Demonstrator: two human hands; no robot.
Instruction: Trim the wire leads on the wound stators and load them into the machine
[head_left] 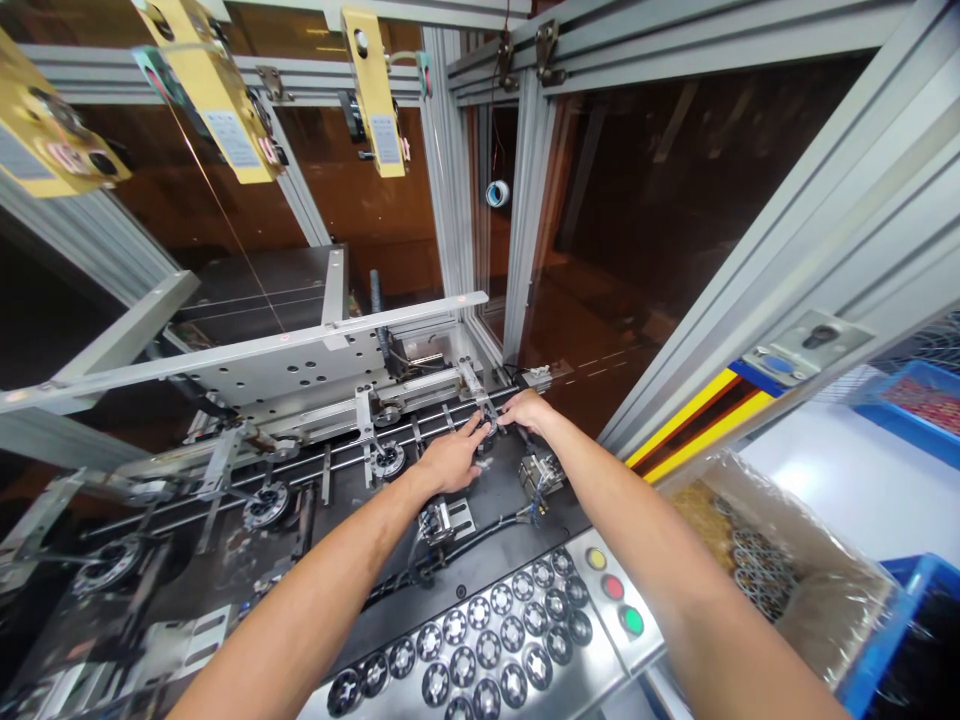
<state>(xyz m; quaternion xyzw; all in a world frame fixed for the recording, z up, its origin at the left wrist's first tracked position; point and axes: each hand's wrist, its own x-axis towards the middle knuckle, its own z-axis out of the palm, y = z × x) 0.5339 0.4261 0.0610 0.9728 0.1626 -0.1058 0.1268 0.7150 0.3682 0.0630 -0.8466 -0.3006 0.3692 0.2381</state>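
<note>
Left to right: black-and-silver discs sit along a metal rail, partly cut off at the left edge. The left hand lies over the rail, its fingers spread. The right hand sits just beside it, its fingers angled down. Between them, a small dark part on the rail is mostly hidden; whether either hand grips it cannot be told. Below, a steel plate carries rows of discs. Far right, a plastic-lined box of rings stands beside a blue crate, which the frame's edge cuts off.
</note>
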